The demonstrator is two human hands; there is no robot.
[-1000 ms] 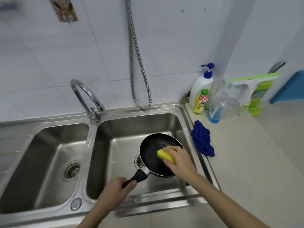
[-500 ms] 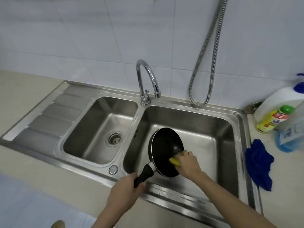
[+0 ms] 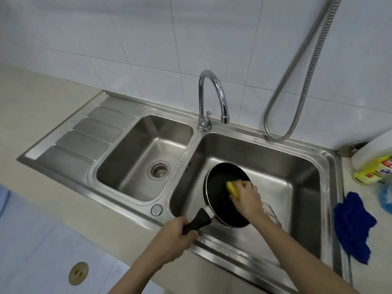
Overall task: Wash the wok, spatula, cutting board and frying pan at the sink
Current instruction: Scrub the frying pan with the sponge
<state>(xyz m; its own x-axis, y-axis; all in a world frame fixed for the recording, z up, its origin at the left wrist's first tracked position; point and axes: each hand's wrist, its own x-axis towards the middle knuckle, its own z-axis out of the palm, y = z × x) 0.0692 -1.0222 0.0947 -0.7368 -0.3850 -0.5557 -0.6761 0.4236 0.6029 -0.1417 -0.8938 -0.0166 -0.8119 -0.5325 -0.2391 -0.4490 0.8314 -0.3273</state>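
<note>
— Two basins in one steel sink [image 3: 131, 107], yes? Where does the frying pan [image 3: 218, 185] sit?

— In the right basin, tilted, its black inside facing up and to the right. Its handle [image 3: 197, 222] points toward the near left, over the near rim.

— Hands?

— Left hand [image 3: 171, 240] has its fingers curled round the handle's end. Right hand [image 3: 246, 198] has fingers bent over a yellow sponge [image 3: 232, 188], pressing it against the pan's inner surface.

— Tap?

— Curved chrome tap [image 3: 212, 98] stands on the far rim between the basins, spout over the right one. No stream visible.

— Left basin?

— Only its drain strainer [image 3: 159, 172] shows. Ribbed draining board lies left of it.

— Surroundings?

— Metal hose [image 3: 297, 81] hangs in a loop on the tiled wall, far right. Blue cloth [image 3: 354, 225] lies crumpled on the counter just right of the sink. Bottles [image 3: 373, 166] stand far right, cut by the frame edge and blurred; labels unreadable.

— Wok, spatula, cutting board?

— Cannot locate them from this view.
</note>
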